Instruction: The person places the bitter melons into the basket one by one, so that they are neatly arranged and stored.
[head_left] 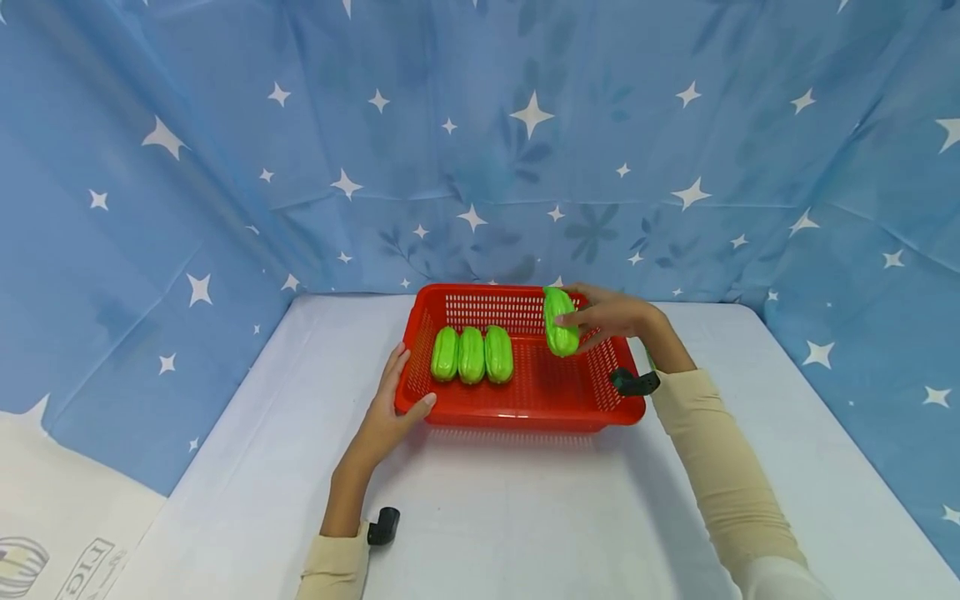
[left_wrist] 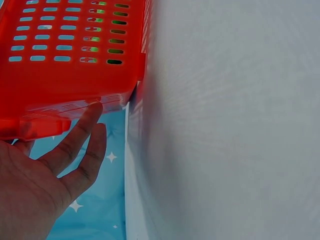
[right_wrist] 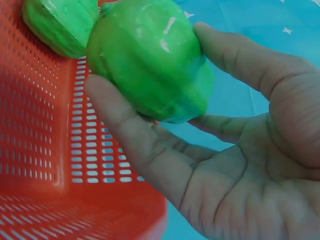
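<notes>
A glossy, bright green ribbed gourd [head_left: 561,323] is pinched between the thumb and fingers of my right hand [head_left: 611,315], above the right part of a red plastic basket [head_left: 517,415]. The right wrist view shows the gourd's rounded end [right_wrist: 150,60] between thumb and fingers. Three similar gourds [head_left: 472,356] lie side by side at the basket's left. My left hand [head_left: 384,423] rests at the basket's near left corner, thumb on the rim, fingers spread along the left side. In the left wrist view those fingers [left_wrist: 80,145] look nearly straight, one tip touching the basket.
The basket has slotted walls and stands on a white-covered table [head_left: 510,508]. Part of a green thing [head_left: 649,359] shows right of the basket, mostly hidden by my right wrist. A blue star-patterned cloth [head_left: 480,150] hangs behind and at both sides.
</notes>
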